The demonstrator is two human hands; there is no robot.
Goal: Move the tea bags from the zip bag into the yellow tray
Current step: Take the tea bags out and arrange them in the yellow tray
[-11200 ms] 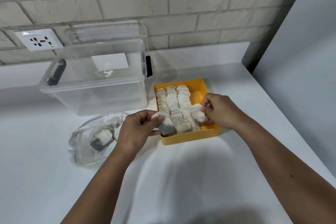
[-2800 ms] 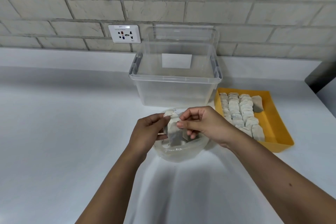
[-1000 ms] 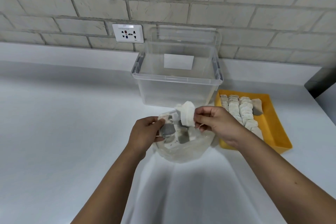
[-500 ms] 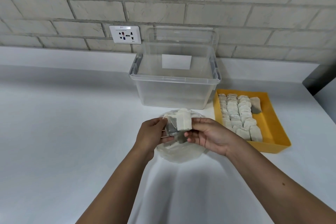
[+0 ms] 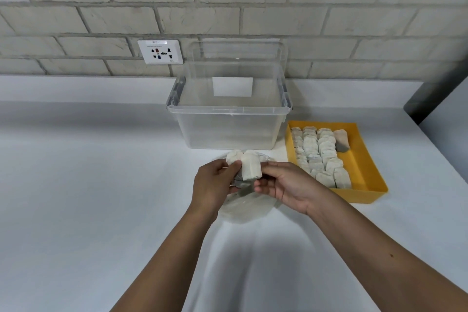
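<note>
Over zip bag (image 5: pixel 242 210): two tea bags (image 5: pixel 250 168) held

L hand (image 5: pixel 211 186) fingers pinch one, R hand (image 5: pixel 287 189) fingers clamp the other, side by side. Zip bag lies on white surface (image 5: pixel 101 185). Yellow tray (image 5: pixel 366 159) near on right w/ packed rows (image 5: pixel 317 154); clear bin (image 5: pixel 228 124) behind.

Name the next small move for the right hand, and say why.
Probably carry the tea bag that the right hand pinches over to the yellow tray: it is out of the zip bag, and the tray's right side is mostly bare.
</note>
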